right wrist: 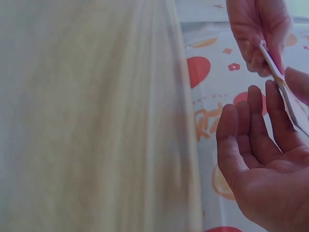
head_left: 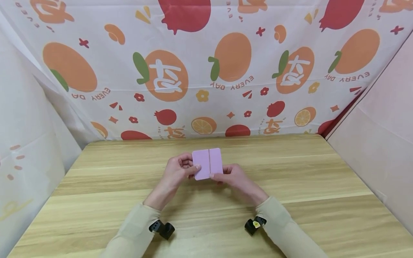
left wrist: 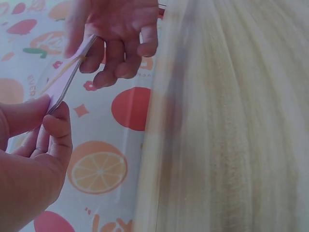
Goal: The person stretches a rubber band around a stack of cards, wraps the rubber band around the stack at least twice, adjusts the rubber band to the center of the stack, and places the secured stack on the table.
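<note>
A thin lilac square, perhaps a small pad or a stack of cards, is held up above the table. Around it, from top to bottom, runs a narrow tan band that looks like a rubber band. My left hand pinches the left edge, thumb on the near face and fingers curled behind. At the lower right, my right hand pinches it with the thumb beside the band. The right wrist view shows the other fingers of that hand spread loosely. Both wrist views show the square edge-on.
Below the hands lies a wood-grain table. A white cloth printed with fruit hangs along its far edge, with pale cloths at both sides. Each sleeved wrist carries a small black camera.
</note>
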`<act>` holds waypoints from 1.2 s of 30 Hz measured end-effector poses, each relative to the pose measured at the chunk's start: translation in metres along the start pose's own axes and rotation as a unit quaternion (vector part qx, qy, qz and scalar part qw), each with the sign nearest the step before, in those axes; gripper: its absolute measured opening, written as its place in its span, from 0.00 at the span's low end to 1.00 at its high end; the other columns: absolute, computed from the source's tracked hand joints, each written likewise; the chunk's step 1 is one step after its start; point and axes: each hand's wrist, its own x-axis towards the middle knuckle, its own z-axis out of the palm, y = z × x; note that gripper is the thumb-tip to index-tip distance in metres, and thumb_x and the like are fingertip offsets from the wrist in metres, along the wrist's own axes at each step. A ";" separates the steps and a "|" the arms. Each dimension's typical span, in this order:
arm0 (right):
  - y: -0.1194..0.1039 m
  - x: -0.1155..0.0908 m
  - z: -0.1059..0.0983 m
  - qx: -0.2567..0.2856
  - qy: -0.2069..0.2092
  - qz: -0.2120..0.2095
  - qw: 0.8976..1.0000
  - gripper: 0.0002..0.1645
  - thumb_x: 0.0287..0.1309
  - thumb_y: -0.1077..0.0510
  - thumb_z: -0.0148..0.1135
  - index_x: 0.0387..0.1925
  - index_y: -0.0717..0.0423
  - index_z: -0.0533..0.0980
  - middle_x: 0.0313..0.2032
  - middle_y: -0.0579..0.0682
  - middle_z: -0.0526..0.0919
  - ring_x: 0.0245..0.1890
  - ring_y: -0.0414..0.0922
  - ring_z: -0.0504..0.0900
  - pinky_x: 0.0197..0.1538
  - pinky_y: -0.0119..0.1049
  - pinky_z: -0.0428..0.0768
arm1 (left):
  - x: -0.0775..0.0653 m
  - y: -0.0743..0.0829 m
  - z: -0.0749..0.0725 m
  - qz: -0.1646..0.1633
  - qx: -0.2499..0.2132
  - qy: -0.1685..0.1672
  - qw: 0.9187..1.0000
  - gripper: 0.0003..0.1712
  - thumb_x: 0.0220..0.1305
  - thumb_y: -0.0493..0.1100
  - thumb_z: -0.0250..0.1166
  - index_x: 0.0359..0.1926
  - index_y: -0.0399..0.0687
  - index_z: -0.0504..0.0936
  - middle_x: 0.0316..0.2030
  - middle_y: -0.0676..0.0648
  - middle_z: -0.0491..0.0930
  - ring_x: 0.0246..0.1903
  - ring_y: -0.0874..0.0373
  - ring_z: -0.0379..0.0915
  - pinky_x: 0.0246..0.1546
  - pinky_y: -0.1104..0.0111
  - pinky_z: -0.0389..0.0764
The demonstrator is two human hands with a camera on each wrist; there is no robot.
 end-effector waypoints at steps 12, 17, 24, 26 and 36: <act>-0.012 0.003 -0.010 -0.070 0.142 -0.126 0.979 0.17 0.63 0.59 0.64 0.53 0.57 0.79 0.49 0.54 0.81 0.50 0.47 0.77 0.49 0.41 0.77 | -0.003 -0.002 0.004 0.012 -0.002 -0.064 0.998 0.08 0.55 0.25 0.67 0.35 0.31 0.75 0.23 0.49 0.75 0.23 0.63 0.70 0.25 0.72 0.72; -0.020 0.000 -0.007 -0.100 0.150 -0.140 0.974 0.11 0.65 0.60 0.63 0.47 0.57 0.80 0.47 0.51 0.81 0.50 0.47 0.76 0.49 0.45 0.77 | -0.004 -0.004 0.007 0.010 0.013 -0.095 0.995 0.08 0.56 0.27 0.67 0.35 0.31 0.75 0.24 0.48 0.75 0.23 0.62 0.70 0.24 0.72 0.70; -0.011 0.004 -0.013 -0.092 0.131 -0.126 0.979 0.11 0.64 0.54 0.65 0.41 0.58 0.82 0.44 0.48 0.83 0.49 0.46 0.76 0.50 0.45 0.74 | -0.004 -0.005 0.009 0.009 0.033 -0.106 0.994 0.07 0.55 0.27 0.68 0.34 0.31 0.76 0.23 0.47 0.76 0.22 0.59 0.70 0.23 0.72 0.69; -0.010 0.004 -0.014 -0.085 0.125 -0.120 0.981 0.11 0.64 0.55 0.65 0.41 0.59 0.83 0.46 0.50 0.83 0.50 0.47 0.76 0.52 0.43 0.74 | -0.003 -0.007 0.010 0.008 0.034 -0.110 0.993 0.07 0.56 0.28 0.68 0.34 0.31 0.77 0.22 0.47 0.75 0.22 0.59 0.69 0.23 0.72 0.69; -0.012 0.003 -0.018 -0.046 0.100 -0.073 0.991 0.11 0.63 0.54 0.65 0.39 0.60 0.83 0.45 0.51 0.85 0.48 0.45 0.80 0.48 0.34 0.75 | -0.003 -0.006 0.011 0.028 0.064 -0.127 0.989 0.08 0.55 0.28 0.68 0.36 0.31 0.79 0.23 0.48 0.74 0.22 0.61 0.68 0.22 0.73 0.69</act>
